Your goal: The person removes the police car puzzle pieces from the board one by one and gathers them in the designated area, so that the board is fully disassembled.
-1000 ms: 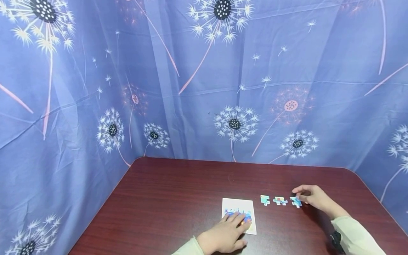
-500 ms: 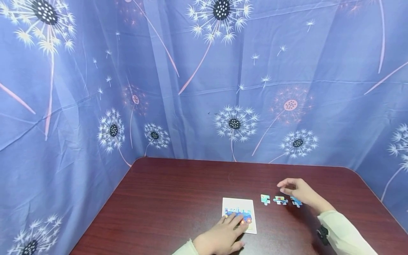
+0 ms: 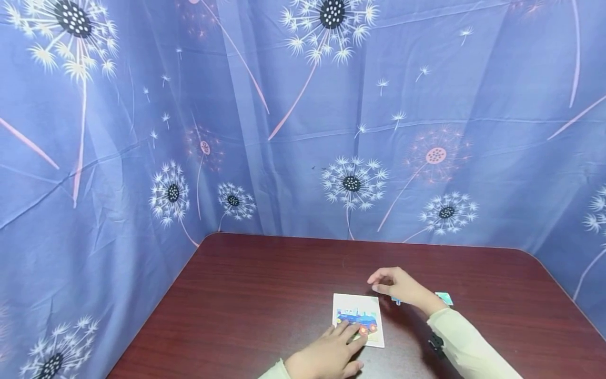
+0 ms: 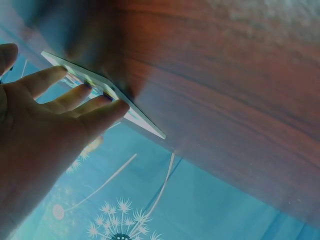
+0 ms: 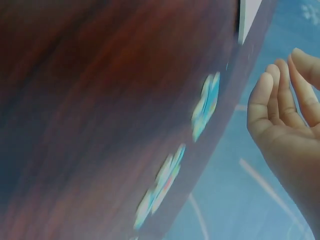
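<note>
White puzzle board [image 3: 356,315] sits under my spread left hand [image 3: 326,353], likely for steadiness; empty right hand [image 3: 402,288] curves above jigsaw pieces [image 5: 206,107].

Can't see the lower left of the picture board [image 3: 356,302], blocked by the left hand [image 3: 327,350]! Catching only slivers of two puzzle pieces [image 3: 446,298] past the right hand [image 3: 402,287] and wrist [image 3: 433,306]. Over in the right wrist view, losing piece detail to blur, board to the top edge!

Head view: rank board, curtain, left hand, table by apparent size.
1. Curtain
2. Table
3. Board and left hand: too alike to rank; the hand covers part of the board.
</note>
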Motion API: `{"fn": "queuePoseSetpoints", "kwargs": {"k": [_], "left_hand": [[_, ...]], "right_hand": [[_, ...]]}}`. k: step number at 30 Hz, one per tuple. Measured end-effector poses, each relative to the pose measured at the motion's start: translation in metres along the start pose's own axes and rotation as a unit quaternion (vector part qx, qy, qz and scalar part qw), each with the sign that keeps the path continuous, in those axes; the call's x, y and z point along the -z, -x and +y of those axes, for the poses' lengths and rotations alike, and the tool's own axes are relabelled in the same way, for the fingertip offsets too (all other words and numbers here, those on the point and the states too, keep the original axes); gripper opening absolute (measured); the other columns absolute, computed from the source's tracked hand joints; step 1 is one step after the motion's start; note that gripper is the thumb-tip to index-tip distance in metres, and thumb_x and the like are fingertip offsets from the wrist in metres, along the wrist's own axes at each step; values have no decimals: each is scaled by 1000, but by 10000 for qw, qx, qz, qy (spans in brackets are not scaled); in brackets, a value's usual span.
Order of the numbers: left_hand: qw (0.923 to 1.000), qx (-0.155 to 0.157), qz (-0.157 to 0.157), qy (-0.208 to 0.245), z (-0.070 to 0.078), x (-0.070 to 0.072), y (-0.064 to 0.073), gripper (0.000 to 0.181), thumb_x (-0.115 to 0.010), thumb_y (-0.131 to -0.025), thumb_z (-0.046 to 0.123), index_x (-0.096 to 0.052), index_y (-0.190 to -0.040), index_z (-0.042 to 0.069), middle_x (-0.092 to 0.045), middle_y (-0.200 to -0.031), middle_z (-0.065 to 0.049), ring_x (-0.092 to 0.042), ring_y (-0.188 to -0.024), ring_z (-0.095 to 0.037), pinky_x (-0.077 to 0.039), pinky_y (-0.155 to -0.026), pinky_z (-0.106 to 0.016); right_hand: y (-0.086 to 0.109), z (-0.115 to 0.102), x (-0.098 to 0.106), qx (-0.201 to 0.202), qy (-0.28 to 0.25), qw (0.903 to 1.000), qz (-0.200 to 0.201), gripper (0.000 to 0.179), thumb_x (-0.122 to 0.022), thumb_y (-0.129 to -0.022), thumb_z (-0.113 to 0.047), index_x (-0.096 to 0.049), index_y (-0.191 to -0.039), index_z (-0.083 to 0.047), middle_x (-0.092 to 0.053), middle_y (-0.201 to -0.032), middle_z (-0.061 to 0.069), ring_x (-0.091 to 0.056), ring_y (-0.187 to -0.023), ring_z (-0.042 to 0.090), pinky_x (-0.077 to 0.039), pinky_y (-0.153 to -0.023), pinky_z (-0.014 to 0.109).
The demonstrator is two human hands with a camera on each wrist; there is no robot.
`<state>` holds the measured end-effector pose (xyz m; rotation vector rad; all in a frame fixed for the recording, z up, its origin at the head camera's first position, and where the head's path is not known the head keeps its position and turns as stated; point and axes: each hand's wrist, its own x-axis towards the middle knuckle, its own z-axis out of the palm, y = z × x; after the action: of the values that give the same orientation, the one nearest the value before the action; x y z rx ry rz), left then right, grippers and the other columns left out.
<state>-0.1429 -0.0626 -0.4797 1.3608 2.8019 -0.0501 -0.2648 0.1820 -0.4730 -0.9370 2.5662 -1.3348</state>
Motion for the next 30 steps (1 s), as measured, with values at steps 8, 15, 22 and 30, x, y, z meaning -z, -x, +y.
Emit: {"fn": "queuePoseSetpoints", "kwargs": {"k": [8, 15, 22, 30], "left_hand": [[10000, -6, -82, -1, 0, 2, -1, 53, -38, -101, 47, -42, -146, 18, -40, -145, -2, -41, -133, -26, -45, -98, -40], [9999, -31, -149, -78, 0, 0, 0, 54, -39, -101, 47, -43, -145, 17, -42, -145, -1, -40, -134, -24, -45, -98, -40], [9994, 47, -292, 188, -1, -2, -1, 54, -37, -101, 48, -42, -146, 18, -40, -148, -2, -37, -137, -25, -44, -99, -42], [9984, 136, -393, 370, 2, 0, 1, 54, -36, -102, 48, -43, -146, 18, -38, -150, -3, -35, -138, -27, -43, -101, -42]], "right_hand": [[-13, -14, -29, 188, -442, 9963, -706, 14, -63, -91, -3, -68, -102, 3, -68, -88, 13, -59, -75, 10, -49, -66, 23], [-20, -16, -46, 264, -432, 9928, -1081, 14, -67, -87, -2, -70, -100, 1, -65, -86, 6, -57, -75, 6, -50, -67, 22], [-24, -16, -54, -15, -192, 9919, -1257, 21, -68, -83, 5, -72, -101, -5, -62, -85, 2, -56, -76, 7, -49, -71, 23], [-23, -17, -55, 11, -71, 9919, -1266, 22, -70, -81, 4, -72, -100, -7, -60, -85, 2, -54, -77, 7, -49, -71, 24]]}}
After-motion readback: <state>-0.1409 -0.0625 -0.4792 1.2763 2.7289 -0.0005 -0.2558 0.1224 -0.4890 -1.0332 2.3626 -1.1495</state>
